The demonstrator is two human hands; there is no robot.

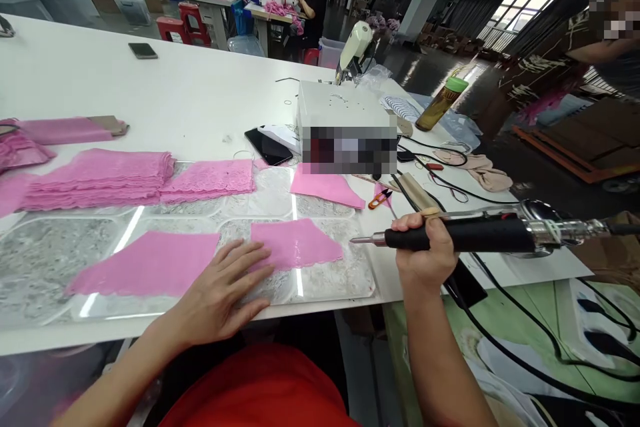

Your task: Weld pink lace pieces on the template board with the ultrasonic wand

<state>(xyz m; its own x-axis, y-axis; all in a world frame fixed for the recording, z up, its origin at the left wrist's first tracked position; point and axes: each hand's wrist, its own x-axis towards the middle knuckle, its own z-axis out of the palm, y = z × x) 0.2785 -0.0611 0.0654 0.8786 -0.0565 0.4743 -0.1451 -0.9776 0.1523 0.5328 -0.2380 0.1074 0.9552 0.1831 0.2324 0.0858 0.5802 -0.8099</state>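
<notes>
My left hand [227, 290] lies flat with fingers spread on a clear patterned plastic mat [315, 285]. Its fingertips touch the left edge of a pink lace fabric piece [295, 243]. Left of that hand is another pink fabric piece [150, 263], lying flat. My right hand [427, 250] is wrapped round a black-handled corded tool [465, 233], like a handheld ultrasonic welder, held level. Its pointed metal tip aims left, just right of the nearer pink piece and apart from it. A third pink piece [325, 185] lies behind, partly under a white box.
Stacked pink lace pieces [100, 180] sit at the left. The white box [345, 103] stands behind the mat, near a phone [270, 147] and orange thread snips [380, 199]. Black cables [493, 273] run along the right side. A bottle [443, 103] stands farther back; people are beyond.
</notes>
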